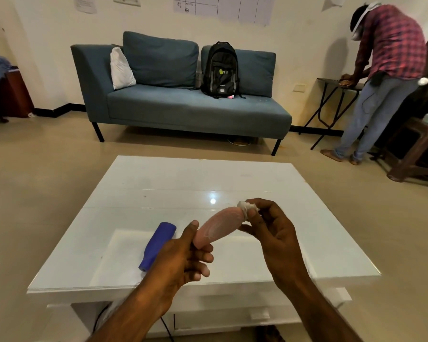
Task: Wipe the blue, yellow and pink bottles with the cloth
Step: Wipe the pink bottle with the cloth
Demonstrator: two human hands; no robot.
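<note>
My left hand (183, 257) grips the lower end of the pink bottle (218, 228), which is held tilted above the white table (158, 188). At the bottle's far end my right hand (269, 225) pinches a small white cloth (247, 208) against it. The blue bottle (156, 245) lies on its side on the table, just left of my left hand. No yellow bottle is in view.
A blue sofa (183, 104) with a black backpack (220, 70) stands beyond the table. At the right a person in a checked shirt (391, 45) leans over a small folding table (331, 82). A brown stool (415, 149) stands at the far right.
</note>
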